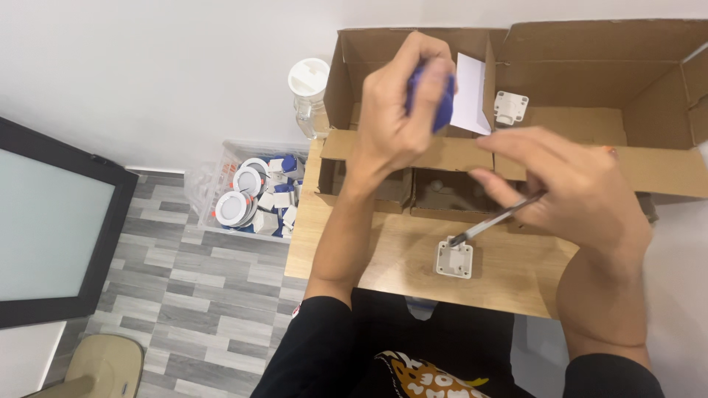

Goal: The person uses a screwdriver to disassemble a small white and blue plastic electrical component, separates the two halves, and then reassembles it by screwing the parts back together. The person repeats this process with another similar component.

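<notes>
Black sleeves at the bottom edge, both forearms reaching up over the wooden table (509, 284).

Left hand (398, 110) raised above the table's far edge, in front of the cardboard box (590, 66). Wrist bent, back of hand toward camera, fingers curled tight around a small blue-and-white box (457, 96). Blue part sits inside the fist, white flap sticks out to the right, past the fingertips. Firm closed hold.

Right hand (575, 191) hovers over the middle of the table, palm down, fingers pointing left. Thumb and fingers pinch a screwdriver (494, 221) by its upper end, handle hidden under the hand. Long axis runs diagonally, upper right down to lower left. Tip points down-left and meets the white switch plate (454, 258), at its top edge. Shaft pokes out to the left of the grip, below the fingers.

Switch plate lies flat on the table, near the front edge, roughly centred, just under the screwdriver tip. Apart from both hands.

Cardboard box stands open along the far edge, flaps folded toward the camera. Second white switch plate (510, 107) sits inside it, right of the white flap.

Off the table's left corner: clear bottle with white cap (308, 85) against the wall, and a clear bin (251, 195) on the floor with round white lamps and small boxes.
</notes>
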